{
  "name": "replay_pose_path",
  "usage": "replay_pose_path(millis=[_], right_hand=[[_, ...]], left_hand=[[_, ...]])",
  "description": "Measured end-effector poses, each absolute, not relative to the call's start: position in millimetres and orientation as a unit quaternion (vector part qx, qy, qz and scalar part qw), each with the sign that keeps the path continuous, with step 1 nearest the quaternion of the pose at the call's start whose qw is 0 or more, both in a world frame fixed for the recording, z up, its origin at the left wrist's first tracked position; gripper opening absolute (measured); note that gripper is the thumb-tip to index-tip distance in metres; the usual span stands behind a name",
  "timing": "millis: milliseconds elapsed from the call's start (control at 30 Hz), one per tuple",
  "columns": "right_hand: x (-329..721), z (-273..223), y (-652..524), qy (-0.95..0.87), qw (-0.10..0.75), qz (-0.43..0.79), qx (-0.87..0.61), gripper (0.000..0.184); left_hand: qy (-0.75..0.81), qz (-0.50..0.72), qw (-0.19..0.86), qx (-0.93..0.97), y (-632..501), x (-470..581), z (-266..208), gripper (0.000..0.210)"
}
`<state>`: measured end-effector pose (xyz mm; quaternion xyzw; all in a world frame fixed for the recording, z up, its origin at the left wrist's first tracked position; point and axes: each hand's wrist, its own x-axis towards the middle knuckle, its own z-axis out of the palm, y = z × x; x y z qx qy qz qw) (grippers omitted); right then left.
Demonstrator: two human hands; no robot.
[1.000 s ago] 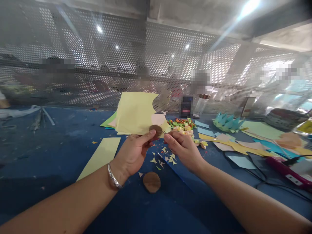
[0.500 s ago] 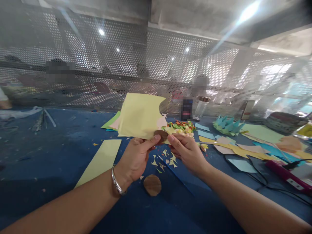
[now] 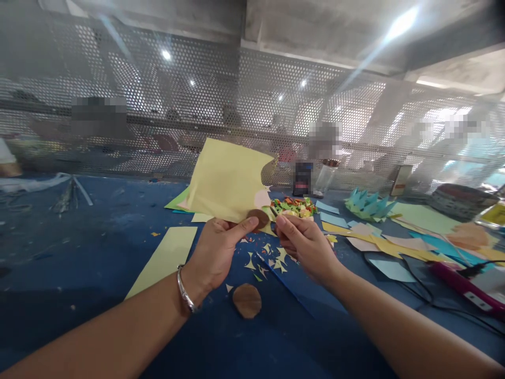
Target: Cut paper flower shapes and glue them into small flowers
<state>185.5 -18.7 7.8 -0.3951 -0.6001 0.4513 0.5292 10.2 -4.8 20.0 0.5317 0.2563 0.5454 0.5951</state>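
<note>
Yellow sheet (image 3: pixel 229 179), held up above the blue table (image 3: pixel 307 347) at the middle of the scene, now slopes down to the right, where its top edge ran nearly level a second ago. The left hand (image 3: pixel 215 250) pinches it together with a brown disc (image 3: pixel 259 218); the right hand (image 3: pixel 305 242), slightly farther from that disc than before, grips a small dark tool (image 3: pixel 273 211), mostly hidden. Probably the sheet is being turned to offer the tool fresh edge.

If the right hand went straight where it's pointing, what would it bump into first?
Probably the yellow paper in the left hand, near the brown disc, though it's hard to tell how far away.
</note>
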Motion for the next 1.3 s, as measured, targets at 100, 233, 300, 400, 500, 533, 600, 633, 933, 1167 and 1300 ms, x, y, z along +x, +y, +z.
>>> replay_pose_path(millis=[100,233,300,400,500,533,600,633,933,1167,1300], right_hand=[[187.7,7.4,-15.2,-0.599,0.533,0.436,-0.408,0.049],[191.9,5.2,-12.0,-0.625,0.501,0.407,-0.440,0.048],[193.3,4.4,-11.8,-0.638,0.473,0.410,-0.448,0.048],[193.9,4.3,-12.5,-0.653,0.434,0.428,-0.450,0.048],[192.7,5.8,-13.8,-0.653,0.418,0.451,-0.441,0.049],[192.0,6.6,-14.4,-0.649,0.419,0.460,-0.437,0.050],[190.2,8.3,-15.4,-0.636,0.427,0.477,-0.431,0.051],[189.3,9.0,-15.9,-0.629,0.432,0.484,-0.428,0.051],[188.6,7.8,-16.6,-0.589,0.446,0.533,-0.413,0.049],[189.6,8.6,-17.5,-0.584,0.448,0.522,-0.430,0.052],[190.1,7.2,-17.3,-0.583,0.450,0.523,-0.429,0.052]], left_hand=[[0.283,0.533,0.594,0.532,-2.2,9.6,18.0,0.012],[0.327,0.542,0.522,0.572,2.6,6.5,16.7,0.007],[0.345,0.556,0.476,0.588,4.2,3.9,17.8,0.010],[0.318,0.581,0.445,0.603,3.6,0.3,21.4,0.034],[0.288,0.583,0.452,0.611,1.2,-1.4,24.3,0.051],[0.287,0.579,0.451,0.615,0.7,-1.6,24.4,0.052],[0.286,0.571,0.444,0.628,0.5,-1.6,23.3,0.052],[0.283,0.565,0.443,0.635,0.7,-1.3,22.1,0.051],[0.259,0.513,0.507,0.642,-2.7,7.3,14.6,0.037],[0.266,0.519,0.518,0.626,-4.6,7.8,14.6,0.036],[0.267,0.516,0.500,0.642,-5.4,7.1,15.4,0.033]])
